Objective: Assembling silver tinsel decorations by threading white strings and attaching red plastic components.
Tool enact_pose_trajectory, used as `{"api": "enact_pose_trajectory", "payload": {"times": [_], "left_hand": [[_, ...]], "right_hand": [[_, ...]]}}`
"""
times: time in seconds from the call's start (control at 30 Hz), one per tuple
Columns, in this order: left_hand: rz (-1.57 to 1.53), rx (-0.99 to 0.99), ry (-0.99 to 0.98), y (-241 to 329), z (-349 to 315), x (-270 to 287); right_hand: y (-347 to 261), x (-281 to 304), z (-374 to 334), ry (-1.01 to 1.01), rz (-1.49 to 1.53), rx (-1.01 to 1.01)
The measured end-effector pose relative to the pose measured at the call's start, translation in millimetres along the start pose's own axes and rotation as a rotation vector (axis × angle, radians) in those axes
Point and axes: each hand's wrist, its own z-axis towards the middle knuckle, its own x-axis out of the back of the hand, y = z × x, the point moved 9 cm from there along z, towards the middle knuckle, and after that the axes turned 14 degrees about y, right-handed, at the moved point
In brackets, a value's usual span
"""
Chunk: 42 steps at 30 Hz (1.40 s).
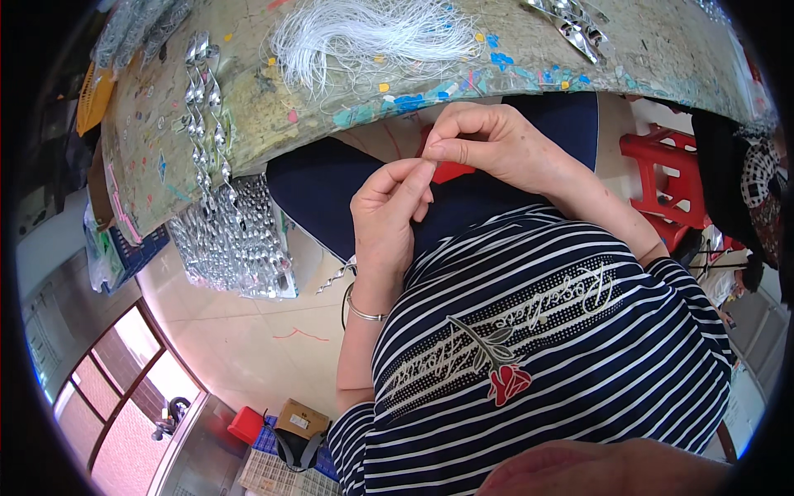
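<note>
Head view on my feed: what do you get at the fingertips?

I see the left hand (389, 198) and the right hand (490, 140) meeting tip to tip, over the dark trousers (318, 182) and just short of the table (256, 124). On each, thumb and forefinger are pinched together. Whatever they may grip is too small for me to make out, so I cannot tell.

And the nearest material?

I have a bundle of white thread (372, 41) on the table, beyond the hands and apart from them. A twisted silver strip (337, 276) shows just beside the left wrist; what it hangs from, I cannot tell.

More of that silver?

Yes, shiny strips (197, 107) lie on the table's left part, and a thick silver cluster (236, 240) sits just past its near edge. Blue, yellow and pink scraps (409, 102) dot the tabletop.

What about clothing?

I make out a striped shirt (529, 331) bearing a red rose (509, 384), and a metal bracelet (364, 312) on the left wrist.

Farther out?

A red stool (653, 150) on the right, and a cardboard box (310, 413) at lower left.
</note>
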Motion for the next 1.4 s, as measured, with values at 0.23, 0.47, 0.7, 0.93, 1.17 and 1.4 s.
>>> {"api": "enact_pose_trajectory", "payload": {"times": [0.23, 0.47, 0.7, 0.93, 1.17, 1.4], "left_hand": [[-0.053, -0.033, 0.094, 6, 2, 8], [-0.071, 0.009, 0.009, -1, 3, 5], [0.103, -0.048, 0.002, 1, 1, 4], [0.342, -0.260, 0.073, 16, -2, 14], [0.243, -0.178, 0.106, 6, 0, 17], [0.227, -0.154, 0.105, 8, 0, 16]], "right_hand": [[8, 2, 0, 0.012, 0.137, -0.104], [8, -1, -2, -0.044, 0.063, 0.001], [-35, 1, -10, -0.001, -0.454, 0.561], [-34, 17, -13, 0.017, -0.610, 0.510], [-3, 1, -13, -0.119, 0.252, -0.133], [-39, -13, -17, -0.024, -0.428, 0.587]]}}
